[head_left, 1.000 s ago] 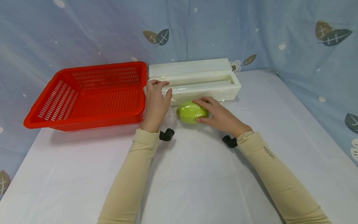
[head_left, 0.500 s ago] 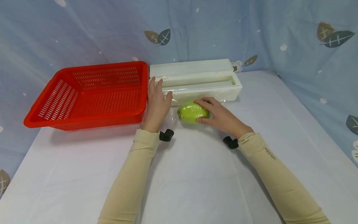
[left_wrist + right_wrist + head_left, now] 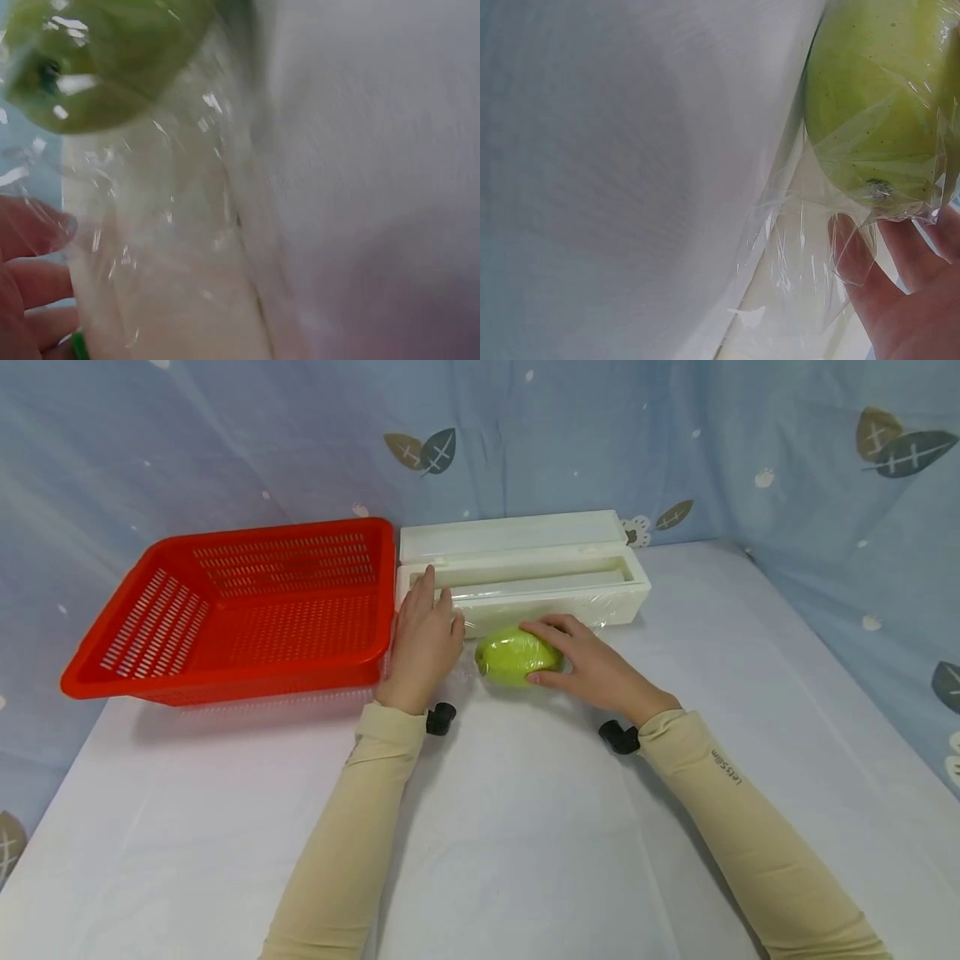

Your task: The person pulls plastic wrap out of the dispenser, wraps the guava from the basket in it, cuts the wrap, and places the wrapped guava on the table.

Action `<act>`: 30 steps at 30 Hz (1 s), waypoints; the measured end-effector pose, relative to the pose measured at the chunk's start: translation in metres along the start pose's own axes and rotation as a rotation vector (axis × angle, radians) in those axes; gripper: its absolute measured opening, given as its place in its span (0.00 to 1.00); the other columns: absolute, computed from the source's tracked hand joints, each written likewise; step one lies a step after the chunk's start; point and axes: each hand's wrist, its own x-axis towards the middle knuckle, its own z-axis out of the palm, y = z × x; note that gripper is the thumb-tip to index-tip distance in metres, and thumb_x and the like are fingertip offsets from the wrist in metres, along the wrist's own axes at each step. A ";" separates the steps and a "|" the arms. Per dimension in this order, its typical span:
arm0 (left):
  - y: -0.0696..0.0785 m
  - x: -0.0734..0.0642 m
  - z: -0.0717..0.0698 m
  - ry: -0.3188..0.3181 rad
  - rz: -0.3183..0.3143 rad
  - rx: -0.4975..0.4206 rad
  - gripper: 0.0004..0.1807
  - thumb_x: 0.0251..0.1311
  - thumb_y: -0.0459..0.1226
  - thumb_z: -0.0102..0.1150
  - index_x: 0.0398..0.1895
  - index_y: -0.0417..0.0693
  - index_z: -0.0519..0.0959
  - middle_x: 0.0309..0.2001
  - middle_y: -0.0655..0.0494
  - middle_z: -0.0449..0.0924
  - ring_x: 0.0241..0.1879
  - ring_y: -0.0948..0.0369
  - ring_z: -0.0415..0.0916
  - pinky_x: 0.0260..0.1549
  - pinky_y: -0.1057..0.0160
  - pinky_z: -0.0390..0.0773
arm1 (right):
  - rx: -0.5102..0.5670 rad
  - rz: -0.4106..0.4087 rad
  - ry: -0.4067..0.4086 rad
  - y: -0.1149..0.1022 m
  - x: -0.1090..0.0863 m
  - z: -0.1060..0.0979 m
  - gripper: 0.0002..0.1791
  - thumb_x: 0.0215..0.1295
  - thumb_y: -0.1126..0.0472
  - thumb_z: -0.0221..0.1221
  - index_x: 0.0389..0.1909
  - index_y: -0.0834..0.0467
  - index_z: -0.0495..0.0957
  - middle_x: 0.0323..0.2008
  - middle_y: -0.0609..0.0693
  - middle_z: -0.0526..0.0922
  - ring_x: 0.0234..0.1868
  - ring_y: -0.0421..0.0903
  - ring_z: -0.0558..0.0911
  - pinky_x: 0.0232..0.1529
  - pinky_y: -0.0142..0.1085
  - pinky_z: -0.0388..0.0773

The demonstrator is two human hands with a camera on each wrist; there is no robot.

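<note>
Since a second ago, the left hand [image 3: 422, 652] has straightened its fingers, now loose, over the nine o'clock end of the lidded white box [image 3: 600, 605]. On the white table [image 3: 495, 843], the red basket [image 3: 240, 682] stands toward eleven o'clock, the box at twelve. The right hand [image 3: 596, 670] grasps the three o'clock end of the green fruit [image 3: 512, 657], just before the box, wrapped in clear film [image 3: 791, 255].

The plastic-wrap box [image 3: 634, 600] stands on the surface [image 3: 525, 835]. The basket [image 3: 262, 682] sits just left of the box; the cloth backdrop [image 3: 525, 452] hangs behind it. Before the box lies the fruit [image 3: 512, 656] inside plastic film [image 3: 802, 247], the right hand [image 3: 596, 667] against it. The left hand [image 3: 423, 647] is at the box's left end.
</note>
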 end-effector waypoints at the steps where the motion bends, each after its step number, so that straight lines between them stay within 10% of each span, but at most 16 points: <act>1: 0.000 0.000 0.000 -0.002 0.005 0.017 0.24 0.61 0.39 0.44 0.56 0.31 0.67 0.66 0.39 0.47 0.65 0.47 0.46 0.62 0.54 0.45 | 0.003 -0.002 0.000 0.000 0.000 0.000 0.38 0.53 0.42 0.58 0.65 0.41 0.56 0.60 0.47 0.58 0.59 0.47 0.61 0.56 0.45 0.61; 10: -0.001 0.000 -0.002 -0.009 0.050 0.025 0.24 0.59 0.36 0.48 0.55 0.29 0.67 0.67 0.42 0.47 0.64 0.50 0.48 0.62 0.57 0.48 | -0.010 0.000 0.000 0.000 0.001 -0.001 0.38 0.53 0.42 0.58 0.65 0.41 0.56 0.60 0.47 0.57 0.58 0.46 0.62 0.56 0.44 0.62; 17: -0.007 0.004 0.000 -0.003 0.052 -0.144 0.21 0.61 0.35 0.47 0.57 0.38 0.68 0.67 0.48 0.49 0.64 0.53 0.51 0.60 0.56 0.52 | 0.005 0.008 0.004 -0.001 0.000 -0.002 0.38 0.53 0.43 0.59 0.65 0.42 0.57 0.60 0.47 0.57 0.59 0.47 0.61 0.56 0.45 0.61; 21: -0.010 0.006 0.002 0.048 -0.040 -0.257 0.23 0.61 0.36 0.46 0.59 0.37 0.65 0.66 0.45 0.51 0.66 0.52 0.45 0.62 0.57 0.46 | 0.014 0.012 0.002 0.000 -0.001 -0.001 0.38 0.53 0.43 0.59 0.65 0.42 0.57 0.60 0.47 0.57 0.58 0.47 0.62 0.56 0.45 0.61; 30: -0.017 0.006 0.009 -0.069 -0.340 -0.481 0.39 0.64 0.47 0.42 0.68 0.37 0.38 0.69 0.50 0.24 0.67 0.60 0.26 0.62 0.64 0.36 | -0.006 0.018 -0.011 0.003 0.000 -0.002 0.38 0.52 0.41 0.58 0.65 0.41 0.56 0.61 0.48 0.57 0.59 0.48 0.62 0.56 0.45 0.61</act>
